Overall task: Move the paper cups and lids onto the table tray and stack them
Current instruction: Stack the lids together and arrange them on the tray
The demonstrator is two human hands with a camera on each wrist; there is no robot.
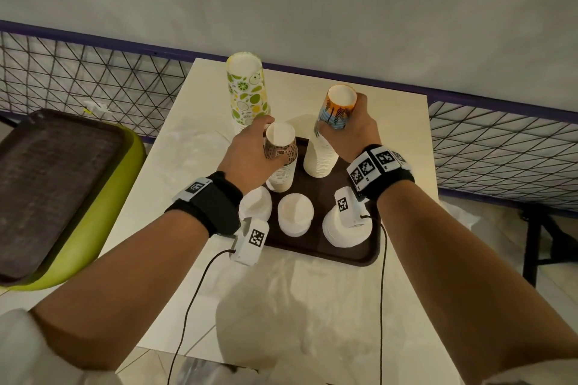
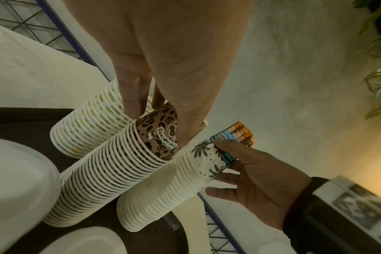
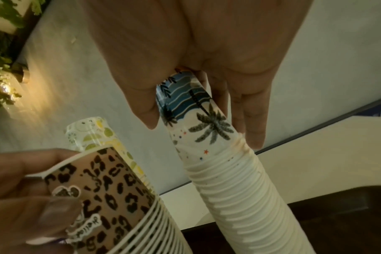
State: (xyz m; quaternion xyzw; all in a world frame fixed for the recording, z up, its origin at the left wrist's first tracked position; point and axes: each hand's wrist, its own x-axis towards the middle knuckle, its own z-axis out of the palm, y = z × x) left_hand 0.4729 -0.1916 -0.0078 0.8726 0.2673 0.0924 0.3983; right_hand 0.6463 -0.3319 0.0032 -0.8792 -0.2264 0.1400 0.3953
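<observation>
Two tall stacks of upturned paper cups on the brown tray (image 1: pixel 369 255), both at its far end. Leopard-print stack (image 1: pixel 281 162) on the left, gripped near the top by the left hand (image 1: pixel 247 150), fingers and thumb curled round the printed top cup. Palm-tree stack (image 1: pixel 325 147) on the right, a little taller, gripped near its top by the right hand (image 1: pixel 353 131), thumb on one side and fingers down the other, clear in the right wrist view. Both stacks upright or nearly so, close together, not touching as far as can be told. Bases on the tray, seen from the left wrist.

Behind the leopard-print stack, a third stack with lemon and lime print (image 1: pixel 247 91), tallest of the three, beyond the tray's far edge; whether on the desk or on the tray rim, cannot tell.

At the tray's near end, three low piles of white lids (image 1: pixel 295 217) in a row: left pile partly behind the left wrist band, middle pile in full view, right pile under the right wrist camera.

Tray near the middle of the pale desk (image 1: pixel 312 300). Left of the desk, a green chair (image 1: pixel 103 222) carrying a second dark tray (image 1: pixel 53 184). Behind, a wire grid fence (image 1: pixel 93 78) with a purple rail and a grey wall.
</observation>
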